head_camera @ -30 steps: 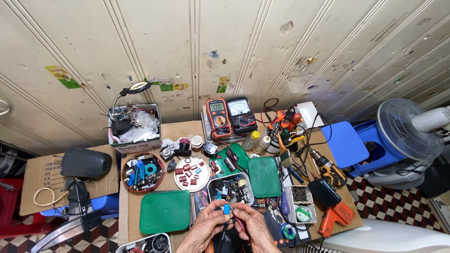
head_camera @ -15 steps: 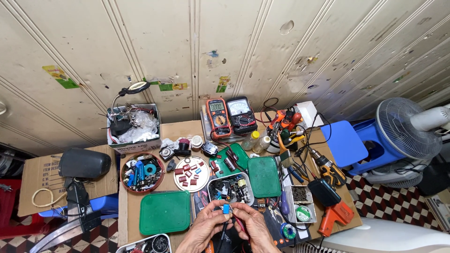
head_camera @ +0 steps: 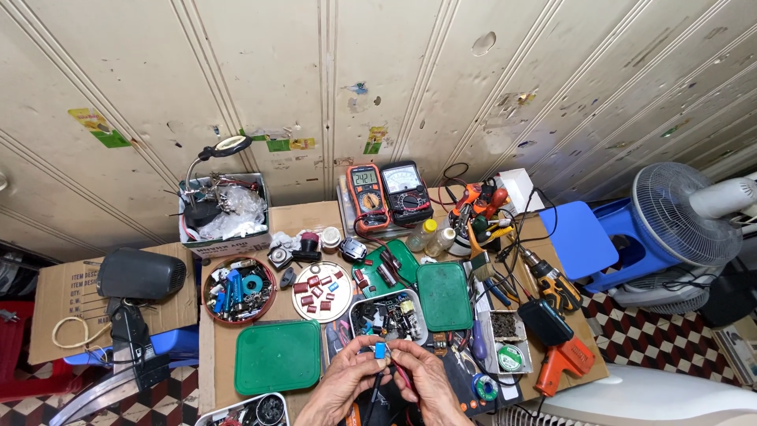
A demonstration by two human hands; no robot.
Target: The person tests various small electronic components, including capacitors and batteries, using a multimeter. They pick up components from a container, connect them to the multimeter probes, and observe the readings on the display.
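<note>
My left hand (head_camera: 347, 379) and right hand (head_camera: 422, 380) pinch the small blue component (head_camera: 381, 350) between fingertips, just below the metal tray (head_camera: 354, 304).

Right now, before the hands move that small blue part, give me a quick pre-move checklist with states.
1. Blue component pinched between both hands: ok.
2. Left hand grip on it: ok, fingertips touching.
3. Right hand grip: ok.
4. Metal parts tray just ahead of the hands, upright: ok.
5. Green lid left of the hands lies flat: ok.
6. Component leads intact: cannot tell, too small.
</note>
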